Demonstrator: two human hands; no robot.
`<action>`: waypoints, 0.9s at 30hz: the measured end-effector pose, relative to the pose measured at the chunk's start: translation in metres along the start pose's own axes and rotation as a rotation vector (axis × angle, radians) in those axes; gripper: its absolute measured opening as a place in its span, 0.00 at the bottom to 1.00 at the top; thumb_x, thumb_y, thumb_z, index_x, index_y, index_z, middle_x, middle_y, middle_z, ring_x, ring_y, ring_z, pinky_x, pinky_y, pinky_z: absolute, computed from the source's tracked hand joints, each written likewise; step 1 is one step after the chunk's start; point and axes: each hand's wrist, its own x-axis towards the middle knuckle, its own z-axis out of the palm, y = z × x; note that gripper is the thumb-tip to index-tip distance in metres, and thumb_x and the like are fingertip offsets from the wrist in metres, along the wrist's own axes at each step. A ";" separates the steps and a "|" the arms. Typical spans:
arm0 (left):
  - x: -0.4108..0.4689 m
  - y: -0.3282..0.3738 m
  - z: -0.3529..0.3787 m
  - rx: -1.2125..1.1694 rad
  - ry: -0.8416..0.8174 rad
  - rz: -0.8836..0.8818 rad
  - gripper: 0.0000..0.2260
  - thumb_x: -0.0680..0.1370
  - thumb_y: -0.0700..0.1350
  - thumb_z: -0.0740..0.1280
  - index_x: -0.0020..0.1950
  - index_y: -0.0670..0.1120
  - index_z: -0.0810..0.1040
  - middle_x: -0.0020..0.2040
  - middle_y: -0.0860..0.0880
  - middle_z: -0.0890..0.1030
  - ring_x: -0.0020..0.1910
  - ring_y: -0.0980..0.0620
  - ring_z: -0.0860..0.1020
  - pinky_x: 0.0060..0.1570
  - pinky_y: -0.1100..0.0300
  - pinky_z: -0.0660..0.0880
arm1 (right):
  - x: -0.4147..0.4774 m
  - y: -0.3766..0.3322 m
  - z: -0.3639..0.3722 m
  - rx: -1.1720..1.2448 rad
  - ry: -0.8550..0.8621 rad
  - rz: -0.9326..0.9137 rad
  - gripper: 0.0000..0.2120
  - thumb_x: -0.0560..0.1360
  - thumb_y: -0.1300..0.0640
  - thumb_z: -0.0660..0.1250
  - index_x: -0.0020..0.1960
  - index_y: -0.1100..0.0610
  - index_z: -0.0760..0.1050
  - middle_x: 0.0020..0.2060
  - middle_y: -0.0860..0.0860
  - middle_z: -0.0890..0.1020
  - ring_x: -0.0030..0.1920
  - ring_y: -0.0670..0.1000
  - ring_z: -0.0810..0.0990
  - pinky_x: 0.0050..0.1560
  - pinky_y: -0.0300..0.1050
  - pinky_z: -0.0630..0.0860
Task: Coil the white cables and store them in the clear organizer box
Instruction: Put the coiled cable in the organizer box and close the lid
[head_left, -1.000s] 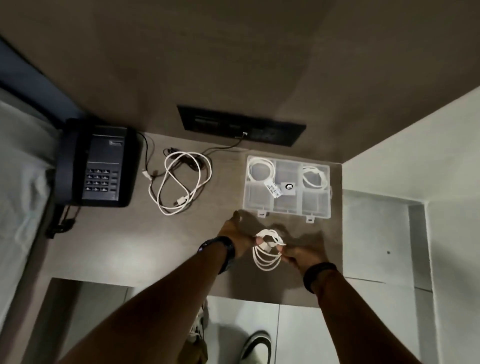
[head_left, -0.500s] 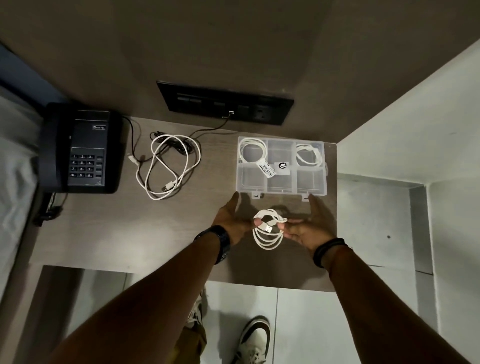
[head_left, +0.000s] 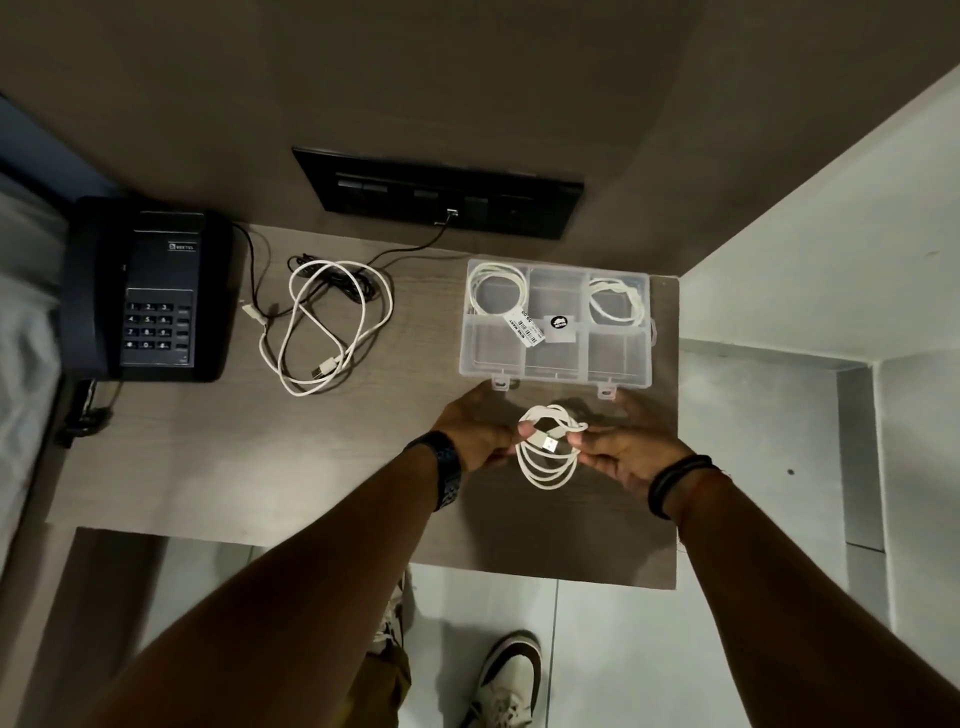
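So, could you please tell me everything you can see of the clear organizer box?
The clear organizer box is see-through plastic, lying flat on the desk's far right part, just beyond both hands. Dividers split it into six compartments. The far-left and far-right ones each hold a coiled white cable; the rest look empty. A barcode label and a round black sticker sit near its middle. Two latch tabs stick out of its near edge. Nothing grips it.
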 end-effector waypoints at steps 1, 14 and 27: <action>-0.002 0.001 0.001 -0.008 0.012 0.011 0.27 0.69 0.36 0.74 0.63 0.54 0.73 0.56 0.43 0.79 0.46 0.47 0.78 0.46 0.55 0.80 | -0.003 -0.002 0.000 0.005 -0.007 0.004 0.33 0.69 0.75 0.68 0.66 0.50 0.64 0.44 0.56 0.83 0.42 0.50 0.83 0.36 0.39 0.81; -0.043 0.046 0.004 0.012 0.067 0.063 0.34 0.69 0.34 0.74 0.71 0.47 0.65 0.60 0.42 0.75 0.49 0.47 0.77 0.29 0.66 0.77 | -0.040 -0.038 0.015 0.008 0.018 -0.041 0.33 0.67 0.76 0.70 0.68 0.60 0.63 0.46 0.58 0.82 0.46 0.54 0.82 0.38 0.42 0.79; -0.028 0.119 -0.003 -0.031 0.044 0.402 0.35 0.71 0.31 0.70 0.73 0.50 0.61 0.69 0.40 0.71 0.54 0.53 0.79 0.49 0.64 0.78 | -0.030 -0.115 0.033 0.036 0.069 -0.369 0.37 0.67 0.74 0.71 0.70 0.54 0.64 0.42 0.58 0.82 0.43 0.53 0.82 0.43 0.45 0.82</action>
